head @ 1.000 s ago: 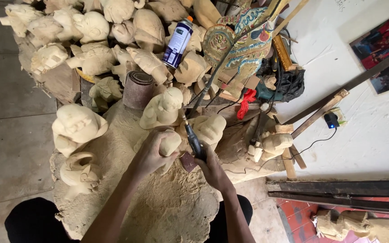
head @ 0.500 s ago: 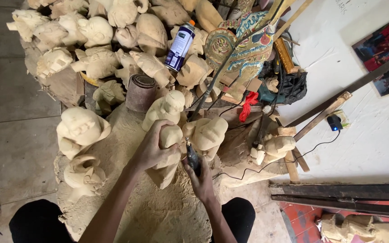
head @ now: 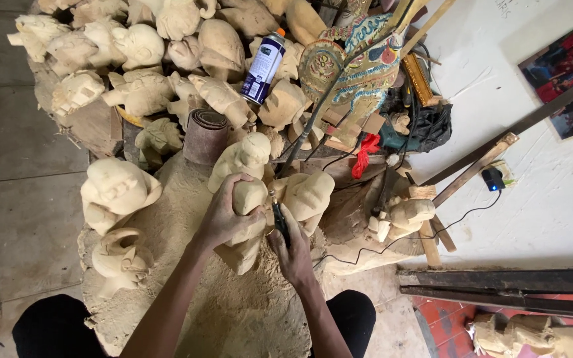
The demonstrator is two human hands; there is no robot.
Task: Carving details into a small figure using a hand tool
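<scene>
Sawdust mound (head: pixel 187 298) spreads under and in front of both hands, covering the work surface toward the person's knees. Beyond the hands, a big heap of unfinished pale wood carvings (head: pixel 167 59) fills the far side. Left of the left hand sits a large round-headed figure (head: pixel 115 192), with a smaller curled carving (head: pixel 119 260) nearer the person, both on the sawdust. Just beyond the hands: a seated wooden figure (head: pixel 245 158) and, right of it, another blocky one (head: pixel 308 195), touching or nearly touching the held piece. Painted flat ornament (head: pixel 353 66) leans far right of the heap. Sandpaper roll (head: pixel 205 136) stands upright beyond the left hand; spray can (head: pixel 263 67) lies tilted in the heap behind it.

Left hand (head: pixel 223 215) wraps around the small wooden carving (head: pixel 247 222), fingers curled over its top, steadying it on the mound. Right hand (head: pixel 293 248) closed in a pen-like grip on a dark rotary tool (head: pixel 278 217), tip against the carving's right side. Thin black cord (head: pixel 432 229) runs off to the right.
</scene>
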